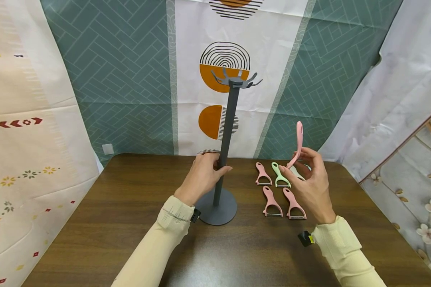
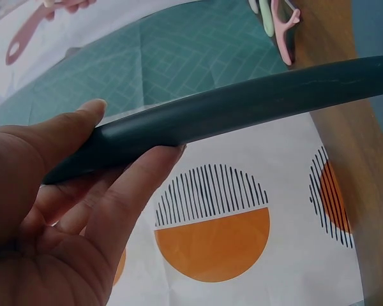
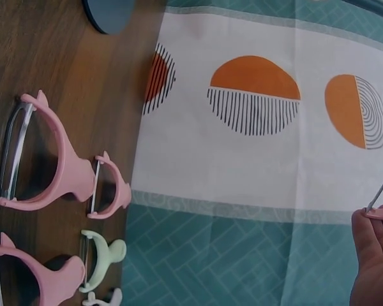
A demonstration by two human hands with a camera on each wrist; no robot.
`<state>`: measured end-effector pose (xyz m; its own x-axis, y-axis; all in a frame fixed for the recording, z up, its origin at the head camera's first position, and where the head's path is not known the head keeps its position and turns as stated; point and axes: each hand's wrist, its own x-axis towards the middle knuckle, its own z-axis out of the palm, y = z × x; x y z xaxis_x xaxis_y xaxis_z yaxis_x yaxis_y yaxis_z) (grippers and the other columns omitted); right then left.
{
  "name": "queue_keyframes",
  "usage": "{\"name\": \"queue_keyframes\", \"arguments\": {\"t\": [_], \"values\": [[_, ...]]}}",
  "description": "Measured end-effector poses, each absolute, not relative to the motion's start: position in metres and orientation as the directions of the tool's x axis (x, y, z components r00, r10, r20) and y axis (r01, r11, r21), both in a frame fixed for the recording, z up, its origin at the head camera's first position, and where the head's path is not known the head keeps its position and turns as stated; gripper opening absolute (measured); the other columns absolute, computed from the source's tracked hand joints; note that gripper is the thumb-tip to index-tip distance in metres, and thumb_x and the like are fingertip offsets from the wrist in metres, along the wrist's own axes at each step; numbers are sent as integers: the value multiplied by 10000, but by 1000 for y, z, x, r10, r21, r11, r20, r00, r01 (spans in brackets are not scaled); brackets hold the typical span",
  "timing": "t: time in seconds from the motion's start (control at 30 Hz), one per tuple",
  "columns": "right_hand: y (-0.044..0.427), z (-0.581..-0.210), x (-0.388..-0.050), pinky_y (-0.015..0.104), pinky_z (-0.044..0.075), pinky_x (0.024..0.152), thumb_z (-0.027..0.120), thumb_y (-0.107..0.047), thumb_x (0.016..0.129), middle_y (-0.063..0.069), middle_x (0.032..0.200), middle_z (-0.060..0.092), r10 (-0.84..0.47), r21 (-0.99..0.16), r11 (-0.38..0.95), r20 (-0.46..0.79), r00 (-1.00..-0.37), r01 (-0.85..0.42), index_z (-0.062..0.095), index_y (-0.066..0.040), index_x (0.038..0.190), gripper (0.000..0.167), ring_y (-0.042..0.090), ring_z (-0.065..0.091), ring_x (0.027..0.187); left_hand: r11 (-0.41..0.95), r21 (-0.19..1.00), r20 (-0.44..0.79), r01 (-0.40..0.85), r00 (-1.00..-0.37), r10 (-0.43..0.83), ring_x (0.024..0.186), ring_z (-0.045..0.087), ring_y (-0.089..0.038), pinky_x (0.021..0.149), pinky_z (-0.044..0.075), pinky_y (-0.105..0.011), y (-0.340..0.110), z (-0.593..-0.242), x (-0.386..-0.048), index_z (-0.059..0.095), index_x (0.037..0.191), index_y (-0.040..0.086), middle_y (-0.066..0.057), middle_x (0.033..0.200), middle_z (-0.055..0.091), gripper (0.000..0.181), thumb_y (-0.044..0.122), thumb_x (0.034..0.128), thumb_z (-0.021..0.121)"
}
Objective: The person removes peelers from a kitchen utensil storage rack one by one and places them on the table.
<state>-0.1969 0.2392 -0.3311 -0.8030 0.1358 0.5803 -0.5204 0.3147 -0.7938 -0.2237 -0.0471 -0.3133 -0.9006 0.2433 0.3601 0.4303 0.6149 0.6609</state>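
Note:
A dark grey stand (image 1: 228, 131) with several curved hooks (image 1: 253, 81) at its top rises from a round base (image 1: 215, 215). My left hand (image 1: 202, 175) grips its pole (image 2: 242, 105) low down, thumb on one side and fingers on the other. My right hand (image 1: 312, 185) pinches a pink peeler (image 1: 299, 139) by its head end, with the handle pointing up, above the table to the right of the stand. In the right wrist view only part of the right hand (image 3: 376, 261) shows, with a bit of the peeler at its fingertips.
Several peelers lie on the brown table (image 1: 129, 223) right of the stand: pink ones (image 1: 268, 197), a green one (image 1: 281, 175) and a whitish one (image 1: 297, 172) partly behind my right hand. A patterned cloth (image 1: 129, 79) hangs behind the table.

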Motion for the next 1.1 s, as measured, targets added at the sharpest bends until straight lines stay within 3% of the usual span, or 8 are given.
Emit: {"name": "queue_keyframes", "arguments": {"t": [0.37,0.67,1.1], "values": [[250,-336,-198,168,500,1022,813,70,803,29,1222,550,148,-771,336,611,-778,-541,505,-75,1377,668,152,642,1107,611,664,364,432,-900,241,724,618,-143,618,514,-266,-48,-314,-225,699,842,124,6,781,709,164,242,909,791],[256,-340,-197,156,501,1011,810,91,795,47,1201,557,147,-754,364,627,-765,-547,511,-34,1360,651,118,654,1075,612,659,369,437,-897,244,740,634,-140,631,524,-267,-48,-314,-226,699,850,132,8,794,716,155,243,910,791],[268,-352,-195,164,502,1013,827,53,799,30,1250,546,171,-771,410,590,-789,-488,505,-54,1383,676,111,607,1120,605,670,359,429,-901,242,741,626,-141,632,520,-273,-47,-314,-225,693,852,136,11,778,699,149,234,913,787]]}}
